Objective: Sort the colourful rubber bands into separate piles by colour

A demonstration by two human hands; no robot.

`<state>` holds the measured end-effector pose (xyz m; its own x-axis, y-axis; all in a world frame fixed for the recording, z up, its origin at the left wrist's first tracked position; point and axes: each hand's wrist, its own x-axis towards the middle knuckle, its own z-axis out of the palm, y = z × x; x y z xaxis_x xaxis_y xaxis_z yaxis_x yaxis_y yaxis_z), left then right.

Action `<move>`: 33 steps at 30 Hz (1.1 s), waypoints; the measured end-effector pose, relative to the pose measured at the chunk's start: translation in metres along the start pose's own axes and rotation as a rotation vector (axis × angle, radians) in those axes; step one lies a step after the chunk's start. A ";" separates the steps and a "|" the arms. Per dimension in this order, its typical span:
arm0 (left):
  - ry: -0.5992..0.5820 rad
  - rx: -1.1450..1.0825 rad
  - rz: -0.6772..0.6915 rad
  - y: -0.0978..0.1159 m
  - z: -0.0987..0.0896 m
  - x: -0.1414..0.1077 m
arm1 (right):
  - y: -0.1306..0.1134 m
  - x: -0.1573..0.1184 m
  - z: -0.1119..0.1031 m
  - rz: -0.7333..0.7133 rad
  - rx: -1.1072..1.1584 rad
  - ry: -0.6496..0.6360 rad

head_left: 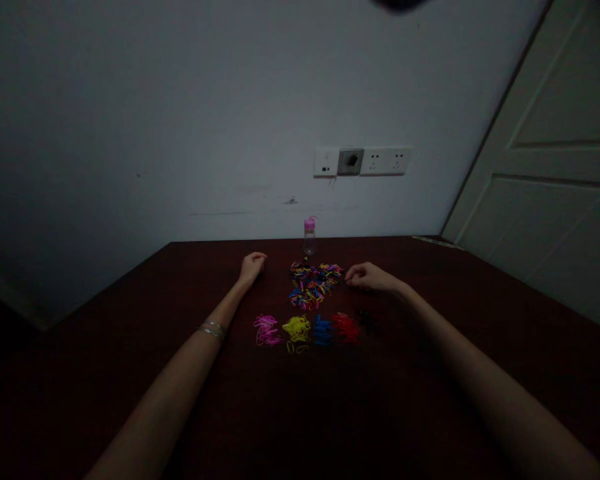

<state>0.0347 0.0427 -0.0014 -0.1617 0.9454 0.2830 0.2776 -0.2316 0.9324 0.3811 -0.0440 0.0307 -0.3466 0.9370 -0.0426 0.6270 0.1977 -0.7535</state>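
Note:
A mixed heap of small coloured rubber bands (311, 292) lies on the dark table between my hands. My right hand (369, 275) is at the heap's right edge with thumb and fingers pinched together; whatever they hold, if anything, is too small to make out. Left of the heap, my left hand (253, 266) rests on the table, its fingers curled in with nothing visible in them. Nearer to me are sorted groups: pink bands (267, 331), yellow bands (297, 329), blue bands (322, 331), red bands (346, 328) and dim black bands (365, 319).
Behind the heap stands a small clear bottle (309, 241) with a pink cap. The dark red table (300, 413) meets a pale wall bearing a row of sockets (363, 162). A white panelled door (555, 193) is on the right.

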 end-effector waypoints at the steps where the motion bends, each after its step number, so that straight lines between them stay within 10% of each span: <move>1: 0.002 -0.007 -0.001 0.000 0.000 0.000 | 0.001 0.003 0.004 -0.015 -0.048 0.051; 11: -0.028 -0.066 0.013 -0.005 -0.001 0.002 | -0.007 0.004 0.026 -0.101 -0.465 0.228; 33: -0.061 -0.077 -0.030 -0.001 -0.001 -0.001 | 0.015 0.012 0.009 -0.180 -0.270 0.223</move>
<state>0.0333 0.0413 -0.0021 -0.1100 0.9638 0.2428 0.1997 -0.2179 0.9553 0.3799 -0.0328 0.0128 -0.3259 0.9143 0.2407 0.7412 0.4051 -0.5352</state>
